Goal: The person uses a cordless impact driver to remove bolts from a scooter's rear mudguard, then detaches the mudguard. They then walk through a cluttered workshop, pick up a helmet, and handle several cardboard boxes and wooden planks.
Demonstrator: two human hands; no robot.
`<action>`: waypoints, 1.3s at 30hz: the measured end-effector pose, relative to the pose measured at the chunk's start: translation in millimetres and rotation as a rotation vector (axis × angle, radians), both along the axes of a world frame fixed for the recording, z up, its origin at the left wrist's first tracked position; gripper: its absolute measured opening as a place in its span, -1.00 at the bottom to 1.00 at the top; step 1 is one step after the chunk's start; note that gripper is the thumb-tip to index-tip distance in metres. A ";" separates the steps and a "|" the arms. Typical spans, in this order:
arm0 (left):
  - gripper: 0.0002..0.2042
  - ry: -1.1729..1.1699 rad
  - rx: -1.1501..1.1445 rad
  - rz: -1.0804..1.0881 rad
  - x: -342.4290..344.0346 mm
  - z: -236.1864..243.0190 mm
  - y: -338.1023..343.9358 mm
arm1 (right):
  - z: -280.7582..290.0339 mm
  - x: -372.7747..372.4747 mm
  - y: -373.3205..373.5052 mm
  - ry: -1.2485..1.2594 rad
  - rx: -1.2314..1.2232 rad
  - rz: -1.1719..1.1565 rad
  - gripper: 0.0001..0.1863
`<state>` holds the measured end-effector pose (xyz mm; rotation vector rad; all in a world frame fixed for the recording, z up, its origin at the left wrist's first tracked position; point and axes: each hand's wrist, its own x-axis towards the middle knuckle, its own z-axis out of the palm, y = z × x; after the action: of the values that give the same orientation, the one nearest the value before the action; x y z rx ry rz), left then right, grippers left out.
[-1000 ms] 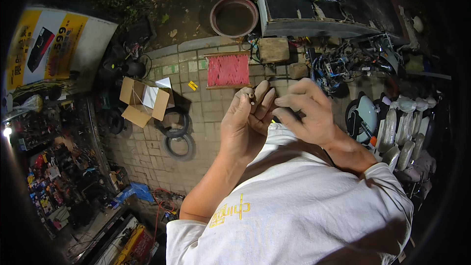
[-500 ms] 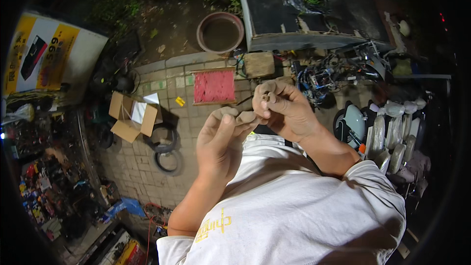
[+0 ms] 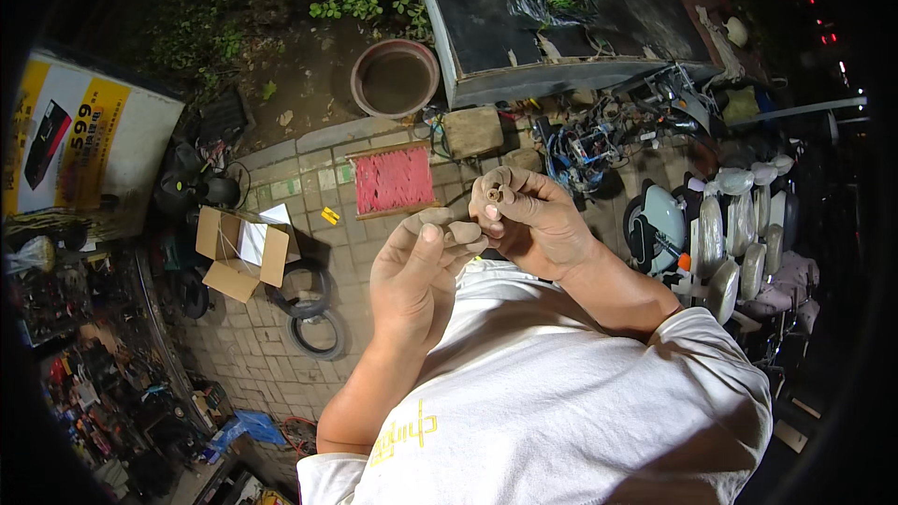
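My right hand (image 3: 527, 224) is pinched round a small, dull, cylindrical part (image 3: 496, 194), its hollow end showing between thumb and fingers. Just below and to the left, my left hand (image 3: 416, 271) has its thumb and fingers curled, the tips close to the right hand's fingers. Whether anything lies inside the left fingers I cannot make out. Both hands are dirty and raised above my white shirt. Behind them on the paving lies a red slatted-edge panel (image 3: 388, 176).
An open cardboard box (image 3: 241, 257) and tires (image 3: 313, 341) lie left. A round tub (image 3: 396, 79), stone block (image 3: 472, 131) and dark boxy structure (image 3: 561, 9) stand ahead. Motorbike parts (image 3: 571, 159) and a row of wrapped scooters (image 3: 711, 234) stand right; a cluttered workshop (image 3: 98, 383) is lower left.
A second ago the left hand held the small part, with the right reaching in. The part then passed to the right hand's pinch, and the left hand moved down and left.
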<state>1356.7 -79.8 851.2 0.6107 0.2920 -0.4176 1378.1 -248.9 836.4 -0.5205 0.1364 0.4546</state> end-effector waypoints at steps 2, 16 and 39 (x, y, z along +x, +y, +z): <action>-0.80 0.001 -0.003 -0.003 0.1 0.4 1.6 | 2.8 -2.8 3.2 0.071 -0.034 -0.020 -0.87; -0.79 0.143 0.006 -0.061 11.4 -17.8 12.5 | 13.4 -11.0 28.6 -0.799 -1.336 -0.126 -0.77; -0.85 0.814 0.599 -0.075 76.2 -240.4 1.6 | -433.6 158.8 -401.4 0.934 -1.201 -0.569 -0.57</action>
<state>1432.9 -78.2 610.8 1.0200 1.2037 -0.6481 1536.8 -650.3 402.7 -1.3548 1.4799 -0.0355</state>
